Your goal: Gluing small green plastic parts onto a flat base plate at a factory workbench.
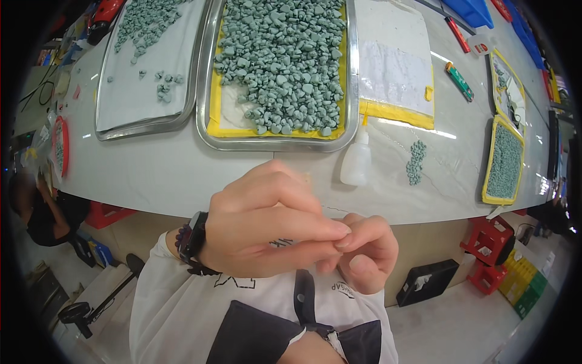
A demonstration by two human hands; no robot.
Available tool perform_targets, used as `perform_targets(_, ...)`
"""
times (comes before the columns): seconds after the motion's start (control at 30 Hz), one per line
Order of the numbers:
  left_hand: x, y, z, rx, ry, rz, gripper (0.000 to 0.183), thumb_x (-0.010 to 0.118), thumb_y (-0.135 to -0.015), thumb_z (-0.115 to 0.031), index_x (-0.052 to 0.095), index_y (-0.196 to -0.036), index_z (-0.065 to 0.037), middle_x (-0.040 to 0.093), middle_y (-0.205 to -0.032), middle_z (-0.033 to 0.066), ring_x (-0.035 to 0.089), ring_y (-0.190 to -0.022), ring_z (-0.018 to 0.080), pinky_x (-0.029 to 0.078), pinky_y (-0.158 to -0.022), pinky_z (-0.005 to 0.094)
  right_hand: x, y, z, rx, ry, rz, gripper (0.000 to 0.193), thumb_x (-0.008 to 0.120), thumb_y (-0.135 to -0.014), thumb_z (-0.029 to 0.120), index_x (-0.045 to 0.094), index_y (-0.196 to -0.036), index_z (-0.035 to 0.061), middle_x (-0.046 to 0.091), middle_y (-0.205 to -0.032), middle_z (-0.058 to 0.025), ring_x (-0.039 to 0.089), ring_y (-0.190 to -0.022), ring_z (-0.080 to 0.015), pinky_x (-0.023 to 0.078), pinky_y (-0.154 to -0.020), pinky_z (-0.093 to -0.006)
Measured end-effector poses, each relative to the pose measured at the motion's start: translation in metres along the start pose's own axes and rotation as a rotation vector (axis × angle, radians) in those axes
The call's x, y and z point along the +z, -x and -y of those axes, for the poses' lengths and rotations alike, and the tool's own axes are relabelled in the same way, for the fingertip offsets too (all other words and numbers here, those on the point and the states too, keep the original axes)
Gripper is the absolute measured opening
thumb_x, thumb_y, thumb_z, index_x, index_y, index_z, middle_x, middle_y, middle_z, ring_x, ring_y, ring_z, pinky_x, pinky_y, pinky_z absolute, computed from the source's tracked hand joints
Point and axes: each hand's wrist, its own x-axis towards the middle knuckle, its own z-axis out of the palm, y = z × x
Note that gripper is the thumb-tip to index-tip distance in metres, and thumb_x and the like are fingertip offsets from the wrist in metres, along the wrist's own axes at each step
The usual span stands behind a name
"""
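My left hand [260,227], with a dark watch [193,236] and a bead bracelet on the wrist, is raised in front of my chest. Its fingertips press against those of my right hand [364,255], which is curled just below and to the right. Whatever lies between the pinched fingertips is too small to make out. Beyond the hands, on the pale table, a metal tray [203,121] lined in yellow holds a heap of small grey-green stones [282,60]. A white squeeze bottle [356,161] stands just in front of that tray.
A second metal tray [139,130] at the left holds fewer stones on white paper. Also on the table are a small stone pile [416,161], a yellow tray [504,162] and a white-and-yellow sheet [397,67]. Red stools [485,242] and a black box [427,282] stand on the floor. A person [36,212] sits at the left.
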Motion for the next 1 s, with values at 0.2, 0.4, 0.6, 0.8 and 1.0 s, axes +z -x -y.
perform_targets(0.2, -0.006, -0.002, -0.003, 0.078, -0.214, -0.054, 0.019, 0.071, -0.066, -0.005, 0.064, -0.084, -0.004, 0.055, -0.073, 0.0052, 0.050, -0.064, 0.0175, 0.040, -0.053, 0.0257, 0.001, -0.011, 0.011, -0.011, 0.464, 0.144, 0.039, 0.047, -0.079, -0.003, 0.042, -0.117, -0.0049, 0.056, -0.091, -0.0134, 0.055, -0.075, -0.0174, 0.044, -0.067, -0.0259)
perform_targets(0.4, -0.008, 0.005, -0.006, 0.026, -0.230, -0.229, 0.021, 0.068, -0.061, 0.001, 0.063, -0.081, -0.005, 0.054, -0.071, 0.0040, 0.050, -0.062, 0.0182, 0.040, -0.054, 0.0263, 0.015, -0.009, 0.005, 0.184, 0.403, 0.197, 0.055, 0.050, -0.078, 0.000, 0.028, -0.129, -0.0024, 0.054, -0.100, -0.0119, 0.053, -0.081, -0.0186, 0.042, -0.075, -0.0282)
perform_targets(0.6, -0.012, 0.024, -0.006, 0.119, -0.367, -0.333, 0.010, 0.064, -0.066, -0.001, 0.057, -0.073, -0.003, 0.052, -0.070, 0.0075, 0.050, -0.061, 0.0202, 0.040, -0.052, 0.0277, 0.035, -0.008, -0.005, 0.020, 0.498, 0.221, 0.057, 0.051, -0.082, 0.008, 0.026, -0.132, 0.0025, 0.054, -0.091, -0.0084, 0.051, -0.072, -0.0182, 0.042, -0.067, -0.0271)
perform_targets(0.8, -0.024, 0.029, -0.027, 0.239, -0.462, -0.365, 0.008, 0.058, -0.074, -0.008, 0.054, -0.077, -0.001, 0.045, -0.069, 0.0059, 0.043, -0.065, 0.0180, 0.035, -0.058, 0.0276, 0.072, -0.007, 0.026, 0.273, 0.313, 0.359, 0.050, 0.050, -0.084, 0.017, 0.033, -0.130, 0.0088, 0.050, -0.108, -0.0095, 0.050, -0.092, -0.0191, 0.041, -0.081, -0.0334)
perform_targets(1.0, -0.032, 0.023, -0.028, 0.064, 0.023, -0.309, 0.029, 0.054, -0.083, -0.027, 0.051, -0.071, 0.000, 0.047, -0.062, 0.0064, 0.045, -0.054, 0.0177, 0.036, -0.051, 0.0266, 0.069, -0.018, 0.032, -0.214, 0.901, 0.380, 0.057, 0.053, -0.081, 0.010, 0.030, -0.133, 0.0130, 0.051, -0.089, -0.0109, 0.052, -0.074, -0.0234, 0.042, -0.063, -0.0334)
